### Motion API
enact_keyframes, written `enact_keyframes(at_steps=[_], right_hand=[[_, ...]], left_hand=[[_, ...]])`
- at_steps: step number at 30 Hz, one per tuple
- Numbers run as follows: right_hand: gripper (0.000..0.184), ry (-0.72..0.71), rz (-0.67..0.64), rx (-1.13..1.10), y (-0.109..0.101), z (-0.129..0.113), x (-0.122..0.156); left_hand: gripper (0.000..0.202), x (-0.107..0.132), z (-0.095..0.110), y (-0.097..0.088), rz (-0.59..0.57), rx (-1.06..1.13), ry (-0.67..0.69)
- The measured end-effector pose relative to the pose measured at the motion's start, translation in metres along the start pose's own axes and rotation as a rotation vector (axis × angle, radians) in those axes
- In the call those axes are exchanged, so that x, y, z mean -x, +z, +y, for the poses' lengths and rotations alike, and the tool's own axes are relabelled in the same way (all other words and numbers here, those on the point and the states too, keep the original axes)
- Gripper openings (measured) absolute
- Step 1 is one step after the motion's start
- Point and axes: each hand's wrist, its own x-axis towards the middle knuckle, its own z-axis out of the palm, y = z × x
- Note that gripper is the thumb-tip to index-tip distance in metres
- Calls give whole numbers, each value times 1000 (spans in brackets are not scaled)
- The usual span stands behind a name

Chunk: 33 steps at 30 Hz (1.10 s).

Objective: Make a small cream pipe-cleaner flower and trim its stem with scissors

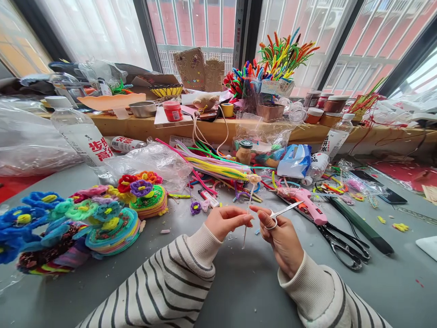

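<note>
My left hand [228, 222] pinches a thin wire stem [244, 236] between thumb and fingertips. At the top of that stem sits a small pale peach fuzzy flower [253, 179]. Close beside it, my right hand [282, 237] is closed around a pair of small silver scissors [285, 211], with a finger loop at the fingers and the blades pointing up to the right. Its thumb and forefinger come near the stem; whether they touch it I cannot tell. Behind the hands lies a bundle of coloured pipe cleaners [215, 165].
Pipe-cleaner flowers [75, 209] and round coiled pieces fill the left. A pink glue gun [303, 202], black-handled scissors [344, 246] and a dark green bar [363, 225] lie to the right. Water bottles [80, 132], a glass jar [244, 152] and a cluttered ledge [164, 125] stand behind.
</note>
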Motion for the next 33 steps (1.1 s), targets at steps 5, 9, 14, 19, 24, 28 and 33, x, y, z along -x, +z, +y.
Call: enact_keyframes(at_steps=[5,9,14,19,24,28,33], right_hand=[[33,23,-27,12,0,-1,-2],[31,-16,27,14,1,-1,-3],[31,-68,120,-10,-2,-2,-6],[34,-43,64,45,-2,-1,-6],[47,-3,-40,82,-1,-3,-3],[63,-34,-100,142,-4,-3,-5],[73,-167,-290,323,-6,4,-7]], left_hand=[[16,0,-3,2,-99,-75,-66],[17,-1,-5,3,-153,-39,-100],[19,-1,-9,4,-216,-21,-131],[24,-1,-8,4,-148,-65,-111],[24,-1,-3,1,-90,-17,-70],[23,-1,2,-3,-68,-25,-41],[23,-1,6,-8,-76,-1,14]])
